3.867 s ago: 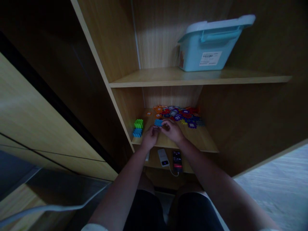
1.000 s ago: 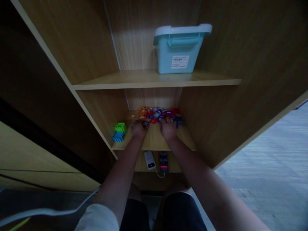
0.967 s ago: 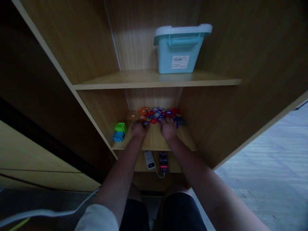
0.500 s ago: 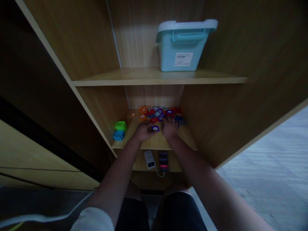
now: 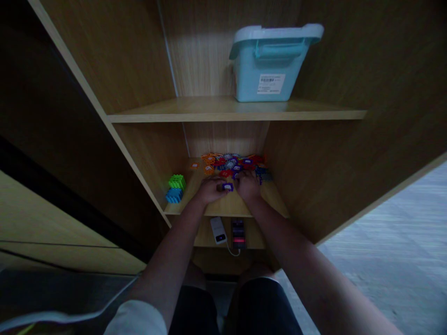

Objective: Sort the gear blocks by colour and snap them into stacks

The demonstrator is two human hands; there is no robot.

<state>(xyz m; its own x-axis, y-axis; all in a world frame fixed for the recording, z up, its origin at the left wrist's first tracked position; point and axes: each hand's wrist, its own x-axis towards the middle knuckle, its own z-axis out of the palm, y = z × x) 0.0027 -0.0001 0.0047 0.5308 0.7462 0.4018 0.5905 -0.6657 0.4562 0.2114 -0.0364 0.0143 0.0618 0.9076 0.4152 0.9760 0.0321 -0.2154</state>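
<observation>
My left hand [image 5: 211,189] is closed on a small purple plastic piece [image 5: 227,187], just above the shelf board. Close beside it, my right hand [image 5: 247,185] reaches to the front of a heap of flat plastic pieces [image 5: 230,164] in orange, red, grey, blue and purple. Its fingers are bent over a purple piece [image 5: 236,169] at the heap's edge; the fingertips are partly hidden, and I cannot make out a firm hold. On the left of the same shelf stand a stack of green pieces [image 5: 177,182] and a stack of blue pieces [image 5: 174,195].
On the upper shelf [image 5: 195,111] stands a light blue lidded box [image 5: 268,70] with a label. Below, a white power bank [image 5: 218,230] is cabled to a phone [image 5: 238,233]. The wooden side wall [image 5: 314,163] rises on the right. One orange piece [image 5: 194,165] lies apart.
My right hand has drawn slightly back toward my left hand, its fingers more bent. The left hand still holds the purple piece. The whole view has shifted a little.
</observation>
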